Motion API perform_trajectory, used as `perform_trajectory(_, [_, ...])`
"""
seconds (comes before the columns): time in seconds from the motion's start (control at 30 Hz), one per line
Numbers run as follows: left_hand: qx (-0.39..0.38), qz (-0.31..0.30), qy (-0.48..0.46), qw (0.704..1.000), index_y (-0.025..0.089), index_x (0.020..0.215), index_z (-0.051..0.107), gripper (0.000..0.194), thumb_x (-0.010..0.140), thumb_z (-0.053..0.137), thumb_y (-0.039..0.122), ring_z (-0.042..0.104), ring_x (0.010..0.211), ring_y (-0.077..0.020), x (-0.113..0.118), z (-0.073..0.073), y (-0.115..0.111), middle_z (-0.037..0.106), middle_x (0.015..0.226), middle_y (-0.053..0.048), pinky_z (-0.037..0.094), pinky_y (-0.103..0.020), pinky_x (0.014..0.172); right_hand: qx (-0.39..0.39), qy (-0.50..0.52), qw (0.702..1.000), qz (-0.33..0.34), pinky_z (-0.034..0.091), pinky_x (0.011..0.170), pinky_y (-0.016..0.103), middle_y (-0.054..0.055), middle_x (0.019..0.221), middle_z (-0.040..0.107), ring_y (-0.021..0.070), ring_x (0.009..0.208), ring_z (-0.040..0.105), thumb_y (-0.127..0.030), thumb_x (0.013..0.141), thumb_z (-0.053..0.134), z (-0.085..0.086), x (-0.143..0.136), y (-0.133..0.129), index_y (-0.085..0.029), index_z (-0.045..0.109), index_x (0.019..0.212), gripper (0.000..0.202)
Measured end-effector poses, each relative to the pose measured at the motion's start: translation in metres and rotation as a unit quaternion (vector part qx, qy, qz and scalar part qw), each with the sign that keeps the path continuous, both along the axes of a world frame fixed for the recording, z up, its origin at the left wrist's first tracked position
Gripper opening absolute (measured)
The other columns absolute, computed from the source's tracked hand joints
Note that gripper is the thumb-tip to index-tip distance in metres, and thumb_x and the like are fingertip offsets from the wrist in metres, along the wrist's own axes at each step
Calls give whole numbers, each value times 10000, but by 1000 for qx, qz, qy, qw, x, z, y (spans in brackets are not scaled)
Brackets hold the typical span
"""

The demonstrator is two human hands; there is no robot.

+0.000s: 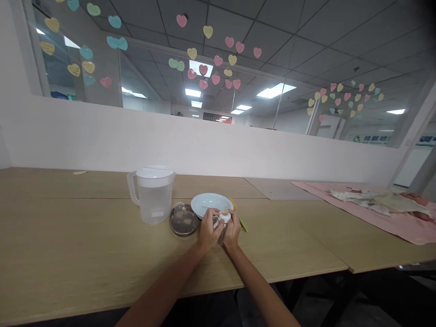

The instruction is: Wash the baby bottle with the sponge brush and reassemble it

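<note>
Both my hands are closed round a baby bottle (224, 218) with a clear teat and a white collar with a handle. My left hand (208, 229) grips its left side, and my right hand (232, 230) wraps the right side. Most of the clear bottle body is hidden by my fingers. Just behind my hands sits a white bowl (200, 201) with a thin item inside. To the left, a round dark tray (184, 228) bears a clear domed cap (179, 209). A green-handled tool (243, 224) with a yellow end lies beside my right hand.
A translucent lidded pitcher (155, 200) holding clear liquid stands at the left. At the far right, a pink cloth (384, 222) bears white fabric and what looks like a baby doll (412, 202). A grey mat (279, 188) lies by the white wall. The table's front edge (293, 278) is close to me.
</note>
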State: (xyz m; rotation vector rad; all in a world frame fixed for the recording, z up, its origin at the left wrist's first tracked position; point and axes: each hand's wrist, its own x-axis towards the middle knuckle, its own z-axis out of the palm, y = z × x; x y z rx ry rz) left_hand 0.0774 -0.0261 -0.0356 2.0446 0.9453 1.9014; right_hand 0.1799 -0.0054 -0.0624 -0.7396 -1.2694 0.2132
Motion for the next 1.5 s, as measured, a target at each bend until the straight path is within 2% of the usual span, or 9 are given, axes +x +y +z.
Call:
perform_trajectory(0.1, [-3,-7,-2,1000,193,1013,530,170,926,482,332,624,998,-218,1,-2,0,639,1056,-99,501,-385,882,-2,1,1000,-5,458,785,366,55,926,642,225,853,596,-315,893,391,0,0,0,-211,566,1006,232])
perform_trajectory(0.27, [-33,5,-7,999,196,1035,563,216,966,387,302,648,943,-212,0,-3,0,676,988,-88,513,-364,851,-5,6,1000,-18,461,787,378,61,933,613,232,848,593,-353,880,433,-5,-2,2,-211,500,1030,217])
perform_trajectory(0.53, [-26,30,-5,999,187,1117,576,267,965,369,258,664,983,-214,0,-5,4,698,1058,-102,517,-358,866,-7,6,1000,-20,458,806,385,73,974,596,236,878,593,-405,894,438,-6,-4,3,-214,463,1043,244])
perform_trajectory(0.73, [-48,28,-4,998,208,1017,587,266,987,371,361,675,853,-192,-2,-2,-1,704,925,-59,523,-321,782,-3,7,1000,3,462,802,364,55,935,610,225,863,595,-423,898,463,-4,-2,1,-205,514,1034,261])
perform_trajectory(0.93, [-30,11,11,999,203,1032,526,224,917,525,394,657,886,-197,-2,-2,-4,671,1008,-81,520,-329,788,5,23,1000,-12,469,852,381,92,997,672,250,955,616,-352,911,379,-4,-2,4,-180,626,1023,321])
perform_trajectory(1.13, [-21,8,8,1000,208,1076,523,228,940,481,386,636,969,-208,-2,-4,-2,652,1064,-86,507,-344,846,-3,15,1000,-21,467,899,415,112,1065,681,265,1001,625,-320,900,390,-4,-2,3,-178,663,1103,369])
perform_trajectory(1.33, [-47,-9,-14,999,203,1118,566,327,998,344,412,638,1005,-218,-2,-6,2,673,1073,-90,495,-358,894,-21,42,999,-3,470,825,371,77,947,666,234,888,618,-338,910,414,3,-4,-4,-190,621,976,264])
perform_trajectory(1.5, [-45,-19,-19,999,200,1128,607,355,1004,333,389,633,1072,-234,-2,-3,0,686,1137,-99,474,-376,949,-40,79,996,1,450,743,321,23,835,616,197,779,577,-330,887,415,4,-7,-2,-207,564,913,194])
